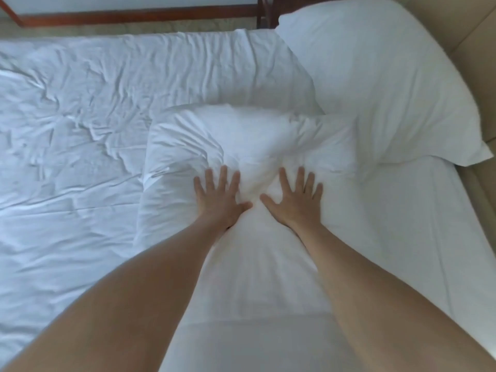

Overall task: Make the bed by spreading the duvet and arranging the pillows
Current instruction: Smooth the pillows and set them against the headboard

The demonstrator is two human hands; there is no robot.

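Observation:
A white pillow (255,135) lies in the middle of the bed, its cover creased. My left hand (218,196) and my right hand (294,197) press flat on its near part, side by side, fingers spread and straight. A second, larger white pillow (375,81) lies at the upper right, against the headboard side. A wrinkled white duvet (80,124) covers the left half of the bed. The fitted white sheet (402,224) shows bare at the right, below the larger pillow.
A beige padded headboard (477,38) runs along the right edge. Beyond the bed's far side lie a strip of pale floor (134,26) and a dark wooden frame (134,16).

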